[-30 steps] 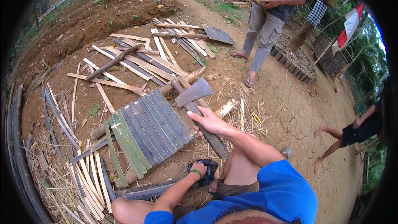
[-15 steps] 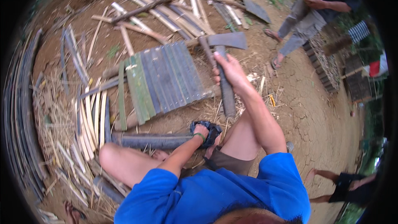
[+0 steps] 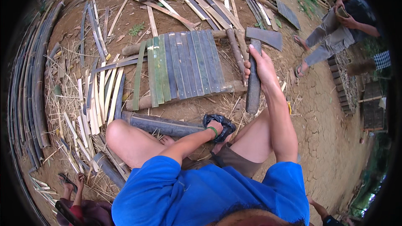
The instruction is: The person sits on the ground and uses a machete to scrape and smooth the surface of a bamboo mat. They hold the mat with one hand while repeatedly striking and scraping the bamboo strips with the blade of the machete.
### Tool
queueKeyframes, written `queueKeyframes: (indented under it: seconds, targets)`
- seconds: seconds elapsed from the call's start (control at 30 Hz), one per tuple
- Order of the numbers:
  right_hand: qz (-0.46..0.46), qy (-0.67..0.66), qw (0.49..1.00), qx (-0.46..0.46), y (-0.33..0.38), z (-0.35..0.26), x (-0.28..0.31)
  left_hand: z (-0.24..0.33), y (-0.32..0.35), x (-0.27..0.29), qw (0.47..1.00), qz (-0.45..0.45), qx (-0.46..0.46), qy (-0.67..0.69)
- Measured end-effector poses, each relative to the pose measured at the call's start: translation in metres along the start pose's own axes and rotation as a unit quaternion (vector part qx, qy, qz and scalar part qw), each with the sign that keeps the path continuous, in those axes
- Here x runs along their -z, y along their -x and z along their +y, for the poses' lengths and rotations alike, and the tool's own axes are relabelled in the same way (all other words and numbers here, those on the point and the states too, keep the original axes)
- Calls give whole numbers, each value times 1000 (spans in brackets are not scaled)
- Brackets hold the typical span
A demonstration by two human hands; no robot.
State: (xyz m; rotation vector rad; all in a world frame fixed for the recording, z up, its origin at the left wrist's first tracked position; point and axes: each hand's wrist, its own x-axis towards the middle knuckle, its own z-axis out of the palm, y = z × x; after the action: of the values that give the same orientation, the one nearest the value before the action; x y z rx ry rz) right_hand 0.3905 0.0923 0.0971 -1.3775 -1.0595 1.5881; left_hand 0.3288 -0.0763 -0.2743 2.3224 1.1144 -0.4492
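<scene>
My right hand [image 3: 263, 65] is closed around the handle of an axe [image 3: 253, 94], raised to the right of a slat panel, with its blade pointing right. My left hand [image 3: 215, 126] reaches into a crumpled black plastic bag [image 3: 226, 129] between my legs; its fingers are hidden there. In front of me lies the panel of split bamboo slats [image 3: 180, 67], green at left and darker at right, side by side across two round poles [image 3: 144, 103]. One loose green slat [image 3: 140, 75] rests at its left end. A thick bamboo pole [image 3: 167, 124] lies before my shins.
Long dark bamboo poles [image 3: 37, 83] are stacked at far left. Split strips [image 3: 106, 96] and shavings litter the ground nearby, with more strips [image 3: 201, 0] beyond the panel. One person [image 3: 335, 29] sits at upper right holding something; another [image 3: 83, 209] is at lower left.
The view has shifted, so the panel appears further right and higher. My right hand has moved the axe slightly right, away from the panel. My left hand stays at the bag.
</scene>
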Motion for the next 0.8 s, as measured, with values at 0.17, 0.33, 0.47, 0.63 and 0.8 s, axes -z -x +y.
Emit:
queueKeyframes:
  seconds: [0.17, 0.33, 0.47, 0.63, 0.8]
  targets:
    - [-13, 26, 999, -23, -7, -1, 1, -18, 19, 89, 998, 20, -59, 17]
    - [-8, 79, 996, -49, -12, -4, -3, -179, 6, 211, 915, 193, -62, 349]
    - [-46, 140, 988, -46, -39, 3, -5, -341, 3, 234, 691, 536, 131, 467]
    - [-79, 147, 984, -61, -81, 12, -10, -428, -33, 227, 632, 606, 279, 395]
    - [-95, 153, 979, -95, -114, 24, -10, -449, -63, 219, 652, 598, 353, 303]
